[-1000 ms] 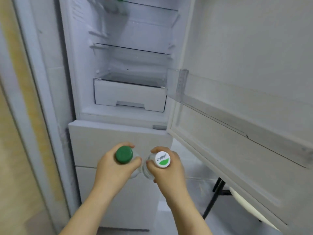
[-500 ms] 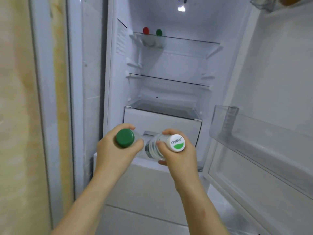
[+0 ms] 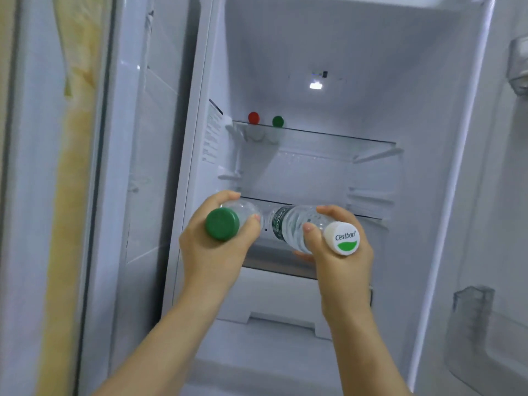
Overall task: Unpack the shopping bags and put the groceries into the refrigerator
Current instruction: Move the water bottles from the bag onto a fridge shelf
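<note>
The green-capped bottle [image 3: 223, 224] was gripped in the left hand [image 3: 211, 255], fingers curled over its clear shoulder and the thumb wrapped under it, with the cap pointing back toward the person. Just to the right, the white-capped bottle [image 3: 291, 227] was clamped in the right hand [image 3: 340, 264]. The thumb lay across its near side, the fingers wrapped over the top, and the cap, printed "Cestbon" above a green patch, also faced the person. Both bottles lay tipped nearly level, bases aimed into the open refrigerator [image 3: 457, 167]. They were held side by side, with the hands a little apart; whether the bottles touched could not be told.

Directly beyond the hands ran the edge of a glass shelf [image 3: 368, 216], at about the height of the bottles. Below the hands sat a white drawer [image 3: 274, 298]. Well above them, a higher glass shelf [image 3: 328, 137] carried two more bottles, of which mainly a red cap [image 3: 253, 117] and a green cap [image 3: 278, 121] showed, standing close together above the left hand. Higher up the back wall, a small light [image 3: 315, 86] glowed. A printed label [image 3: 213, 132] was stuck to the inner wall above the left hand. Right of and below the right hand, a clear door bin [image 3: 474, 318] hung on the open door. Far left of the left hand rose a yellowish wall [image 3: 71, 195].
</note>
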### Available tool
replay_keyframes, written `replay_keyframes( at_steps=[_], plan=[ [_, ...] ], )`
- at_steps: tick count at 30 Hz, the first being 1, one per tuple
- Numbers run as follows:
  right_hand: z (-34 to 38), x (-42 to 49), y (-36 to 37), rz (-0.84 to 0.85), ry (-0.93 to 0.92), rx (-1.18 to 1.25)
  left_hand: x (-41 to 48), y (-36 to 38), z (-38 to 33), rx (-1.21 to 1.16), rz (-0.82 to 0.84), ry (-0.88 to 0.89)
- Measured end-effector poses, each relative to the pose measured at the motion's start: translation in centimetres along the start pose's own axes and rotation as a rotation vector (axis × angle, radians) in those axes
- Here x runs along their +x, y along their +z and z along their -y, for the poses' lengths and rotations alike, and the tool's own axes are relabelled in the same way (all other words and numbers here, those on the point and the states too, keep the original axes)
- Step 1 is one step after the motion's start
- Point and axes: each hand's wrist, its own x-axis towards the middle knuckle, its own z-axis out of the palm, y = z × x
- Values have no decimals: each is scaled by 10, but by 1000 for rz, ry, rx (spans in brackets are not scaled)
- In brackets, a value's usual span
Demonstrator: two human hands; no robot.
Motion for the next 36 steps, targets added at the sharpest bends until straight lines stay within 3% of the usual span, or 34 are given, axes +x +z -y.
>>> replay_keyframes(
  at_steps=[14, 20, 36],
  plan=[
    [-44, 96, 6, -106, -375, 70, 76, 73, 30, -239, -51, 168],
    [-46, 120, 22, -77, -507, 85, 102, 94, 32, -287, -84, 250],
    [-34, 220, 57, -190, -550, 159, 204, 137, 8, -466, 44, 271]
  ],
)
